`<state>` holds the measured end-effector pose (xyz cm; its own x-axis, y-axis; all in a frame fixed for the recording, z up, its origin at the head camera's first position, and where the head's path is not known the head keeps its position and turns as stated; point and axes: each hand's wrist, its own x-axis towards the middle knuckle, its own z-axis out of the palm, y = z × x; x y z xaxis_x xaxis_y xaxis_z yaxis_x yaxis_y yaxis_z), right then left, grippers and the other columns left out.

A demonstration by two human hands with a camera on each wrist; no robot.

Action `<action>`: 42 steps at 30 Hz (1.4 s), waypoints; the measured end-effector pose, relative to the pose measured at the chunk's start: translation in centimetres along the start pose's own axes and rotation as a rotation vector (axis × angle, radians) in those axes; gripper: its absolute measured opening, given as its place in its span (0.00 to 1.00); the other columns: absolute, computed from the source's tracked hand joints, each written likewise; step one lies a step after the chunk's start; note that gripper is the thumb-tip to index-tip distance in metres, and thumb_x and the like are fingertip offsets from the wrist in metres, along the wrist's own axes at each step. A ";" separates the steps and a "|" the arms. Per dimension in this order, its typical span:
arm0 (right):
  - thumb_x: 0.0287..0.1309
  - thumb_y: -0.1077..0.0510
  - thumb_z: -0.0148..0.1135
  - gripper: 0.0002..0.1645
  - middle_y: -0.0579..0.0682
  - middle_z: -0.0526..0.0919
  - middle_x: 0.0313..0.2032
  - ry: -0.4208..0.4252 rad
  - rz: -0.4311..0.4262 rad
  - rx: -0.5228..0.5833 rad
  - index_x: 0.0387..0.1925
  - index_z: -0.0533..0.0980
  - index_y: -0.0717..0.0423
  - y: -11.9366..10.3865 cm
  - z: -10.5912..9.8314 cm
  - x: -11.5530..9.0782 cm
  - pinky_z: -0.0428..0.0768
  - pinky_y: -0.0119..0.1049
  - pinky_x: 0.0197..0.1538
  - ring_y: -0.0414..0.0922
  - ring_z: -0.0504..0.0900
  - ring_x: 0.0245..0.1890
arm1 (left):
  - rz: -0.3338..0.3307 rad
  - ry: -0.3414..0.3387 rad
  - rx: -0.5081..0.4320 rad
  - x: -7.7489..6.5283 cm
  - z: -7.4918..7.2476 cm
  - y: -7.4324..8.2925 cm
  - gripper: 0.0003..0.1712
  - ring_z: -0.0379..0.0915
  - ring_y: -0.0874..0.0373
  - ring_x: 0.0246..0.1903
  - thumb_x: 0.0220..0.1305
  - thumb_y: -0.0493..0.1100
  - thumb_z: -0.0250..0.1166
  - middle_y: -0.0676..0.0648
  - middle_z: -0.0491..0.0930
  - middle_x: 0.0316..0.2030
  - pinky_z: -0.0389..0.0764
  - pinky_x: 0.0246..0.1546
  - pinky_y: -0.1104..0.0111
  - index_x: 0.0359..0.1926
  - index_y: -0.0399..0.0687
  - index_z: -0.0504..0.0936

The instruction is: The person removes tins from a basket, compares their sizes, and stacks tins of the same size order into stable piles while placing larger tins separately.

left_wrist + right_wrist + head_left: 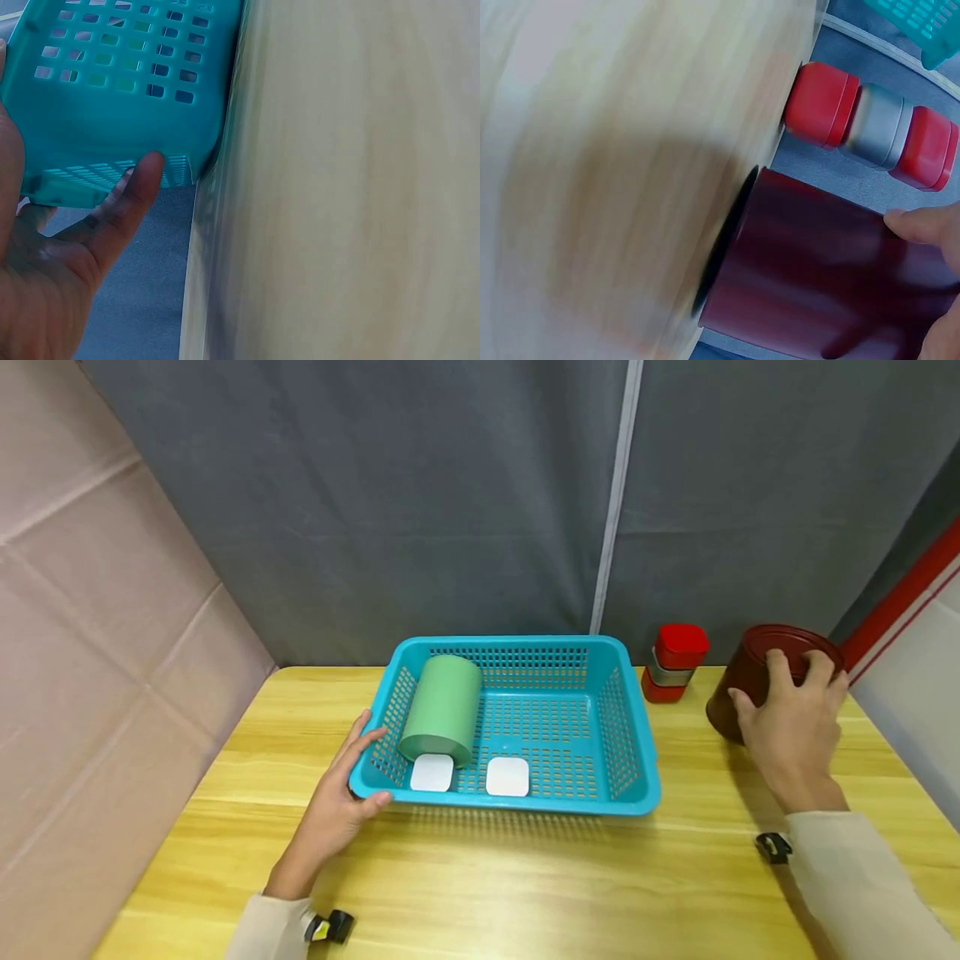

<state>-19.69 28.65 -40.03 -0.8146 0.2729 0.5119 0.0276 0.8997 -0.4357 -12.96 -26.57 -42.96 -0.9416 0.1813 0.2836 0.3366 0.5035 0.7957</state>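
Note:
My left hand [330, 814] holds the front left corner of a turquoise plastic basket [637, 735], thumb at the front rim and fingers along the left side. In the left wrist view, the thumb lies beside the basket's perforated wall [90, 120]. A green cylindrical canister [444, 706] leans on its side in the basket's left part. Two small white-topped square containers [507, 777] sit along its front wall. On the right, my right hand [798, 735] grips a dark red cylindrical canister [810, 262] from above, fingers spread over its lid.
Between basket and dark red canister stands a stack of small square containers [675, 664], red, silver and red. A grey curtain [450, 527] hangs behind the wooden table [487, 885]. A pinkish cloth [112, 652] hangs at the left, and a red-edged white panel [907, 693] borders the right.

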 end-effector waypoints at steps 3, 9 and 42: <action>0.67 0.57 0.67 0.34 0.74 0.59 0.70 -0.021 0.016 -0.007 0.69 0.66 0.61 0.0 -0.1 0.0 0.70 0.87 0.40 0.79 0.56 0.70 | -0.003 0.001 -0.007 0.0 0.0 0.0 0.49 0.45 0.32 0.80 0.56 0.40 0.77 0.50 0.44 0.85 0.64 0.63 0.88 0.77 0.55 0.68; 0.69 0.55 0.65 0.36 0.74 0.55 0.72 -0.076 0.068 -0.036 0.73 0.64 0.60 0.0 -0.2 0.0 0.70 0.87 0.41 0.79 0.55 0.71 | 0.001 -0.006 -0.017 0.0 0.1 -0.1 0.48 0.45 0.31 0.80 0.56 0.41 0.77 0.49 0.44 0.85 0.65 0.62 0.87 0.77 0.54 0.67; 0.61 0.51 0.73 0.49 0.76 0.55 0.75 -0.033 -0.091 -0.013 0.75 0.61 0.67 -8.0 -3.8 -0.3 0.51 0.91 0.60 0.82 0.46 0.76 | -0.012 -0.003 -0.028 0.0 0.0 0.0 0.49 0.48 0.31 0.80 0.56 0.37 0.77 0.51 0.44 0.85 0.69 0.60 0.87 0.78 0.56 0.67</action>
<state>-17.44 22.64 -33.89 -0.8329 0.1789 0.5237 -0.0395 0.9247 -0.3787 -12.97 -26.54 -42.97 -0.9455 0.1780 0.2725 0.3252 0.4816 0.8138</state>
